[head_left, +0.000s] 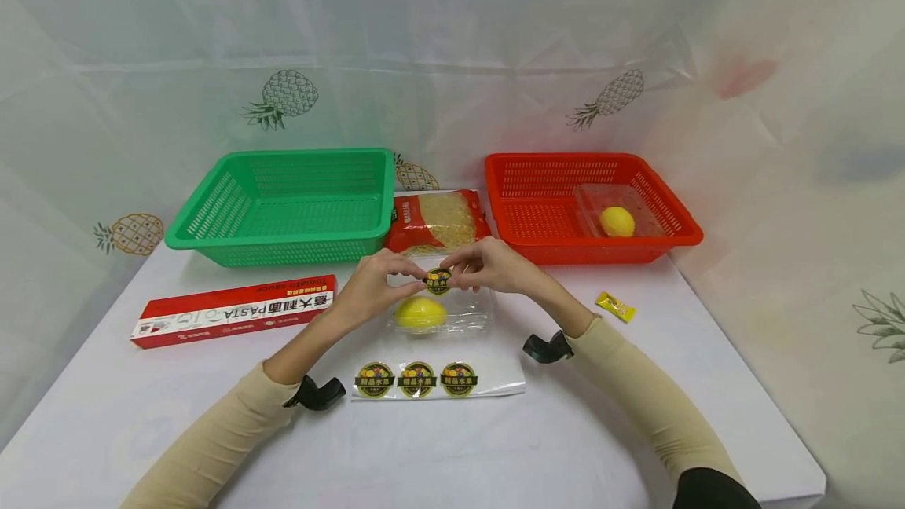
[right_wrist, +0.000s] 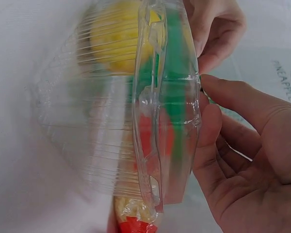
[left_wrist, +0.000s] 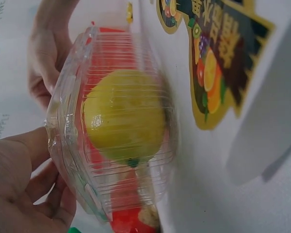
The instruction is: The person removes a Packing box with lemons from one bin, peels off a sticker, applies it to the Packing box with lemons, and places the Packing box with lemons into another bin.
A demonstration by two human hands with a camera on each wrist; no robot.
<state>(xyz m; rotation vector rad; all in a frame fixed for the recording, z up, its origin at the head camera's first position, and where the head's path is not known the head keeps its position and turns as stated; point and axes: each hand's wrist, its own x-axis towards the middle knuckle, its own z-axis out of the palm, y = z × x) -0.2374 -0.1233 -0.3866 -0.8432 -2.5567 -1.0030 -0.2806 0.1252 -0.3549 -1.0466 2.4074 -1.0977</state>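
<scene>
Over a clear plastic clamshell box (head_left: 470,314) with a lemon (head_left: 420,313) inside, a round black-and-gold fruit sticker (head_left: 437,281) is held between both hands. My left hand (head_left: 375,289) pinches its left edge by thumb and forefinger. The right hand (head_left: 495,264) pinches the opposite edge. In the left wrist view the lemon (left_wrist: 126,116) shows through the ribbed box wall, and the box hides the sticker. From the right wrist, the box (right_wrist: 97,131) stands beside the fingers, with only a small dark edge between thumb and forefinger. The box looks closed.
Nearer me lies a sheet (head_left: 498,381) with three similar stickers. A red pasta box (head_left: 233,311) is at left, a yellow wrapped sweet (head_left: 616,307) at right. Behind stand a green basket (head_left: 283,246), a pasta bag (head_left: 445,220) and a red basket (head_left: 594,251) holding a boxed lemon (head_left: 617,221).
</scene>
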